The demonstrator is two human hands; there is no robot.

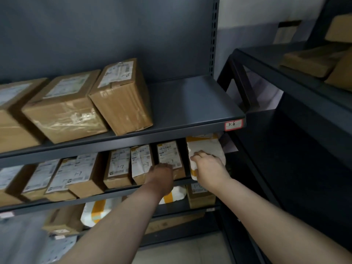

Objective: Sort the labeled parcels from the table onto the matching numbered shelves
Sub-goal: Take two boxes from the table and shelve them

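A white padded parcel with orange stripes (206, 147) stands on edge at the right end of the second shelf (133, 189). My right hand (207, 164) lies against its front with the fingers curled on it. My left hand (162, 175) rests on the lower end of a brown box marked 1-7 (169, 153) just left of the white parcel; whether it grips the box is unclear. Several more boxes marked 1-7 (119, 166) stand in a row to the left.
The shelf above (190, 111), tagged 1-6 (233, 124), holds three large cardboard boxes (122, 96) at left, with bare shelf at right. Lower shelves hold white-and-orange bags (95, 212) and boxes. A second dark rack (297, 88) with brown boxes stands at right.
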